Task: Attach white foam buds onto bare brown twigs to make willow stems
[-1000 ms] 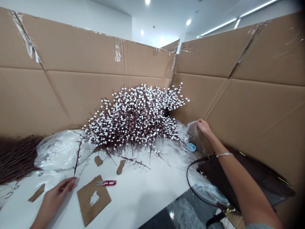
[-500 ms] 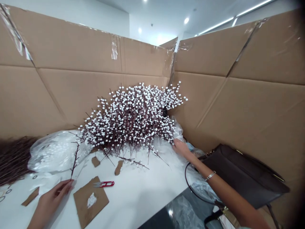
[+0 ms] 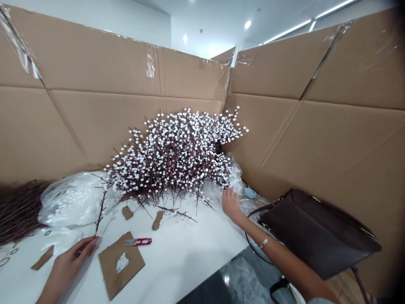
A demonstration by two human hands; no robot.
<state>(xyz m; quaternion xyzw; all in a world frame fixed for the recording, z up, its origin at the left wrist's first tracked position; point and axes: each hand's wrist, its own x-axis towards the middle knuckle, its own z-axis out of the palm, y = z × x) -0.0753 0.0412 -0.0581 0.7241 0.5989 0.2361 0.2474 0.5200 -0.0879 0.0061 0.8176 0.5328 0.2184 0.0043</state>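
Left hand (image 3: 68, 264) pinches a bare twig (image 3: 100, 211) upright at the table (image 3: 190, 257) front-left, w/ red snips (image 3: 139, 242) just beside, while right hand (image 3: 230, 203), fingers loosely curled, rests on clear plastic (image 3: 232, 179) at the edge of the white-budded branch pile (image 3: 177, 156).

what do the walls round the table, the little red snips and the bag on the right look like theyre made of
Walls: brown corrugated cardboard, matte, creased and taped. Snips: shiny metal blades, glossy red handle, probably plastic. Bag: dark brown, smooth, leather or imitation; gold-coloured metal fittings.
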